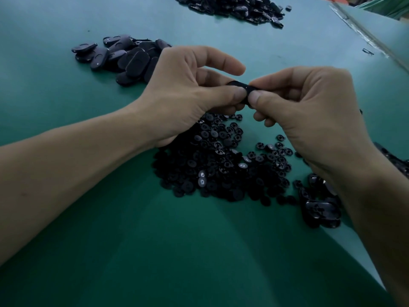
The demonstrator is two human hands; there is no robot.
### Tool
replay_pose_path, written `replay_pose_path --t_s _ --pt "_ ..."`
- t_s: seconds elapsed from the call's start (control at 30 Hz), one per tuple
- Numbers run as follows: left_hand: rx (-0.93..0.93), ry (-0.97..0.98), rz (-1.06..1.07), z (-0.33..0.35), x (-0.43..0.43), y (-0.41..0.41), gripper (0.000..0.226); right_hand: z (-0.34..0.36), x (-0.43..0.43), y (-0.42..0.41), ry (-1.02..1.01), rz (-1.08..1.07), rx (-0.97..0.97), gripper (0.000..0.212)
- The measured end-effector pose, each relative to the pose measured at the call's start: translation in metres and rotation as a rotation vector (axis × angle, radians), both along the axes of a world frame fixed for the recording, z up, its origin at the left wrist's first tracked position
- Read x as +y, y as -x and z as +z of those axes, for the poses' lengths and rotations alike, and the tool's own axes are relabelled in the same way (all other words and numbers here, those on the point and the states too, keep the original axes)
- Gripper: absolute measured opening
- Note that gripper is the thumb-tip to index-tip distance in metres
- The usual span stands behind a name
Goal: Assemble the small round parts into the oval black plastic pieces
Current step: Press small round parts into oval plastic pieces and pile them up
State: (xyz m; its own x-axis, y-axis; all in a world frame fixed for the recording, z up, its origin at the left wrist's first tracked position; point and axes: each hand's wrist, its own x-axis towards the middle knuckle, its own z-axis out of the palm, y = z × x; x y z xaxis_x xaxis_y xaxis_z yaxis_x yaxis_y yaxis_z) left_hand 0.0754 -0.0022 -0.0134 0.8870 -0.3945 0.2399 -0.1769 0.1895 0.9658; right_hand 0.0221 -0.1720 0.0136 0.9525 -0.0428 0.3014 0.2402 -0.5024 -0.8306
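Both hands meet above the green table and pinch one oval black plastic piece (pixel 240 85) between them. My left hand (pixel 188 94) grips its left end with thumb and fingers. My right hand (pixel 309 107) pinches its right end, thumb pressed on its near face. Most of the piece is hidden by the fingers. Directly below the hands lies a large heap of small round black parts (pixel 221 162). Whether a round part sits in the held piece cannot be seen.
A pile of oval pieces (pixel 124 56) lies behind my left hand. Another big pile (pixel 234 7) sits at the far table edge. More oval pieces (pixel 318 202) lie under my right forearm. The green table (pixel 155 251) has its right edge (pixel 365 36) running diagonally.
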Motion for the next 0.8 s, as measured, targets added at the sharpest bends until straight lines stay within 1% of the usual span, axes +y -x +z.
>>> replay_pose_path --t_s 0.17,0.6,0.8 --pt "-0.006 -0.035 0.005 0.0002 -0.0001 0.0004 0.023 -0.002 0.0006 -0.0014 0.062 -0.034 0.0 0.015" --pt "-0.063 -0.073 0.069 -0.0012 0.0007 -0.0002 0.024 -0.0006 0.0042 0.0001 0.021 -0.026 0.054 0.016" --pt "-0.063 -0.062 0.078 -0.0016 -0.0004 -0.0007 0.019 -0.0001 0.0051 0.0013 -0.007 -0.012 0.045 0.015"
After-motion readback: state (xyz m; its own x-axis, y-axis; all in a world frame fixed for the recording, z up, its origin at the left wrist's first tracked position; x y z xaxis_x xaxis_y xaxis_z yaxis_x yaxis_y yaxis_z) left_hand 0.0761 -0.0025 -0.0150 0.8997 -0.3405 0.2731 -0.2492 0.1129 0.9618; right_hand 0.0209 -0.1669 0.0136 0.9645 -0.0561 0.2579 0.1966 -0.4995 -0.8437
